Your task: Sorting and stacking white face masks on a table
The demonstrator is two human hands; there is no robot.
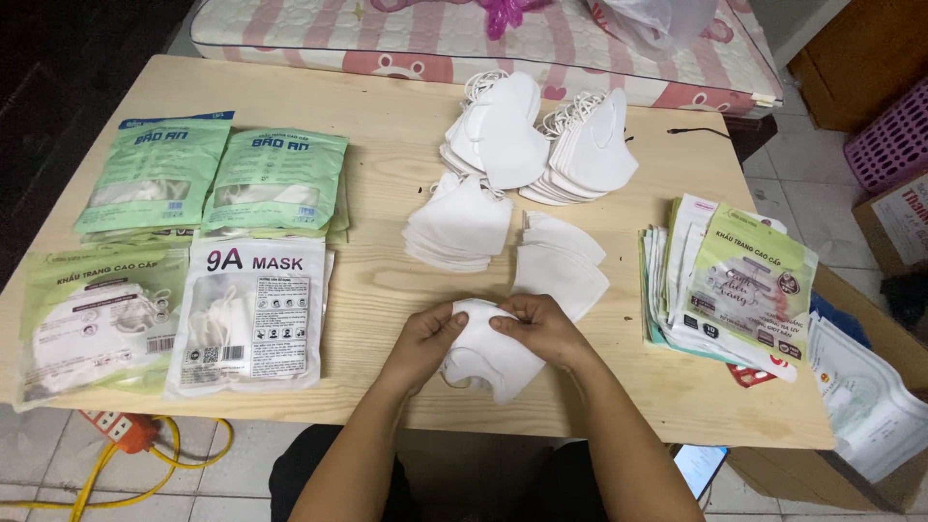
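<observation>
The left hand (422,340) and the right hand (543,327) meet at the near edge of the bench (387,290); both hold one small stack of white face masks (488,360) between them. Left grip: fingers closed on the stack's upper left edge, thumb on top. Right grip: fingers closed on the upper right edge; the thumb appears to press the top fold, though the contact is too small to confirm. The stack lies directly under and between the two grips, its lower part overhanging the bench edge toward the person.

Just beyond the hands lie two further piles of loose white masks (462,224); a fanned pile (561,266) sits to their right; two taller piles with ear loops (541,140) stand farther back. On the left of the bench lie four filled mask packets: two green packets (217,174) at the back; a pale green packet (97,324) and a white packet (249,314) in front. On the right lies a stack of flat empty packets (735,285).

The bench is light wood; behind it lies a pink-striped mattress (435,39); the floor is pale tile (812,164); an orange power strip with yellow cable (126,430) lies under the bench at left.
</observation>
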